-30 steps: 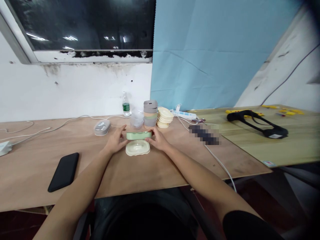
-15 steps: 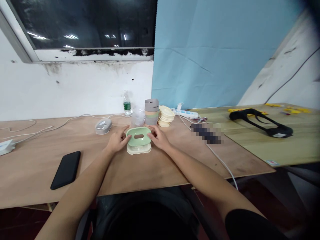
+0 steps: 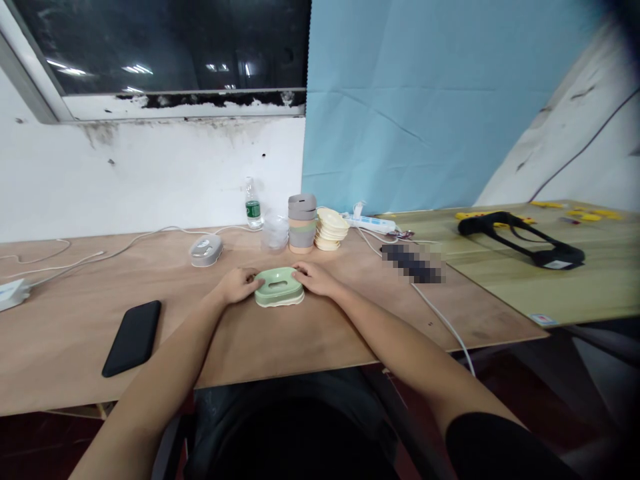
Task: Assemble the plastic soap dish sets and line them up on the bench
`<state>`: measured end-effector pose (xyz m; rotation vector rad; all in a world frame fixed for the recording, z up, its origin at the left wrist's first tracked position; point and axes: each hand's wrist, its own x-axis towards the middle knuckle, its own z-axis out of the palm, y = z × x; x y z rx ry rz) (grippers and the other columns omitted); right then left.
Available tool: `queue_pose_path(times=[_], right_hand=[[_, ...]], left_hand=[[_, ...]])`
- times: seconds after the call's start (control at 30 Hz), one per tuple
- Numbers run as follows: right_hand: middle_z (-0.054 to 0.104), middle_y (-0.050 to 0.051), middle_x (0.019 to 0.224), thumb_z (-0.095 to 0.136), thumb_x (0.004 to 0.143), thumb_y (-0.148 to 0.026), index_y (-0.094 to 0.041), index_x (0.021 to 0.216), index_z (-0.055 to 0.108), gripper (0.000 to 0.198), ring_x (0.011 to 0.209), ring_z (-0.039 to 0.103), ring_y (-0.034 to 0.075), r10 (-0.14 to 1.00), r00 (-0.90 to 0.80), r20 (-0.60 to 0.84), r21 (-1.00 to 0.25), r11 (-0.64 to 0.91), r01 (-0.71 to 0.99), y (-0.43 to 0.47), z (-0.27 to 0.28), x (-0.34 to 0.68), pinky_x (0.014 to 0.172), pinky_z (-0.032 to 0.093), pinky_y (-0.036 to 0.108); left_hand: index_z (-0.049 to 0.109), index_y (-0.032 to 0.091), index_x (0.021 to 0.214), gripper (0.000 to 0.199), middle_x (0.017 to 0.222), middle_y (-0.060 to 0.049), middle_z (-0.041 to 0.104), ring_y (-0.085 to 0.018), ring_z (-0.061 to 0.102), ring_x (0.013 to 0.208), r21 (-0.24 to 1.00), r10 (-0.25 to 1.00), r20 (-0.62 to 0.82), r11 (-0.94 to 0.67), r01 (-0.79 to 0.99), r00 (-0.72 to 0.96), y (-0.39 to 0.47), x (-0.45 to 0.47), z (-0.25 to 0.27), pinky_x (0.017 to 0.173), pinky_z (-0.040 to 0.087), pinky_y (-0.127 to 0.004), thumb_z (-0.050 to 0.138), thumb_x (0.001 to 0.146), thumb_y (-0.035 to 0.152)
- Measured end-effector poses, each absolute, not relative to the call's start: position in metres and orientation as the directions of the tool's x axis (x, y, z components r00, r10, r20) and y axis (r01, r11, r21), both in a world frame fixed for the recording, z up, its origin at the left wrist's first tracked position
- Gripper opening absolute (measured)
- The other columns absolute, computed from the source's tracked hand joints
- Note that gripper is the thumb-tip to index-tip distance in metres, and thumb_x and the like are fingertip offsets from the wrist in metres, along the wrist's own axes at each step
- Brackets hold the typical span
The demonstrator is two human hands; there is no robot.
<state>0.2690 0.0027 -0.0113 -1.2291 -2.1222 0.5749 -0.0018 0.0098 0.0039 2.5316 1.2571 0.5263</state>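
Note:
A green oval tray with a slot in its middle, like a soap dish part, sits over a cream base on the table. Only the base's lower rim shows. My left hand grips the tray's left edge, its thumb on the rim. At the right edge, my right hand has its fingers closed on the rim. Behind them stand a stack of grey, orange and green bands, a stack of cream pieces and some clear plastic pieces.
A grey assembled dish lies to the left, a black phone-like slab nearer me. A water bottle stands by the wall. Right are a power strip, a blurred dark object, white cables and a black headset-like frame.
Both hands have brought the green tray down and slightly toward me. It was tilted above the cream base and now sits level over it, covering most of it.

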Motion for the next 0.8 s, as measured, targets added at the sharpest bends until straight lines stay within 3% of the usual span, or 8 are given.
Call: queue_pose_path(times=[0.1,0.2,0.3,0.5,0.67,0.8], right_hand=[[0.069,0.005,0.094,0.051,0.089,-0.034,-0.018,0.103,0.065,0.026,0.08,0.061,0.016,0.871,-0.403,0.28,-0.642,0.482,0.597,0.004,-0.01,0.272,0.069,0.044,0.025],[0.066,0.002,0.08,0.055,0.086,-0.038,-0.017,0.099,0.065,0.028,0.069,0.057,0.014,0.874,-0.422,0.242,-0.644,0.469,0.604,0.005,-0.009,0.274,0.06,0.04,0.022],[0.059,-0.001,0.069,0.063,0.079,-0.048,-0.017,0.099,0.066,0.037,0.06,0.051,0.012,0.867,-0.45,0.215,-0.622,0.477,0.621,0.003,-0.007,0.275,0.053,0.035,0.021],[0.059,-0.002,0.07,0.067,0.074,-0.054,-0.018,0.109,0.064,0.05,0.061,0.053,0.012,0.871,-0.433,0.23,-0.589,0.479,0.651,0.0,-0.008,0.274,0.054,0.035,0.022],[0.064,0.001,0.077,0.061,0.081,-0.047,-0.018,0.113,0.061,0.043,0.066,0.057,0.015,0.871,-0.207,0.445,-0.583,0.457,0.672,0.023,0.01,0.28,0.062,0.042,0.026],[0.063,0.008,0.1,0.054,0.086,-0.037,-0.018,0.114,0.059,0.034,0.075,0.058,0.018,0.71,0.0,0.704,-0.473,0.469,0.746,0.053,0.052,0.29,0.073,0.046,0.031]], left_hand=[[0.068,0.02,0.099,0.044,0.077,-0.004,0.068,-0.017,0.058,0.066,0.399,0.803,0.207,-0.592,0.701,0.559,0.009,0.0,0.003,0.061,0.039,-0.027,0.041,0.088,0.053],[0.067,0.021,0.109,0.047,0.082,-0.005,0.07,-0.018,0.06,0.07,0.41,0.806,0.218,-0.588,0.697,0.551,0.01,0.001,0.002,0.064,0.041,-0.027,0.04,0.089,0.053],[0.066,0.021,0.111,0.047,0.083,-0.005,0.07,-0.018,0.062,0.072,0.407,0.813,0.221,-0.579,0.706,0.539,0.011,0.001,0.0,0.064,0.042,-0.027,0.042,0.088,0.054],[0.067,0.02,0.11,0.045,0.085,-0.005,0.07,-0.019,0.062,0.074,0.399,0.809,0.217,-0.584,0.707,0.546,0.011,0.001,0.0,0.065,0.042,-0.027,0.043,0.088,0.052],[0.067,0.02,0.107,0.044,0.092,-0.005,0.071,-0.019,0.062,0.078,0.396,0.802,0.23,-0.595,0.7,0.551,0.01,0.001,0.001,0.068,0.042,-0.028,0.043,0.089,0.051],[0.066,0.02,0.108,0.043,0.094,-0.006,0.071,-0.019,0.062,0.079,0.41,0.805,0.222,-0.589,0.696,0.55,0.01,0.001,-0.001,0.068,0.042,-0.028,0.042,0.089,0.05]])
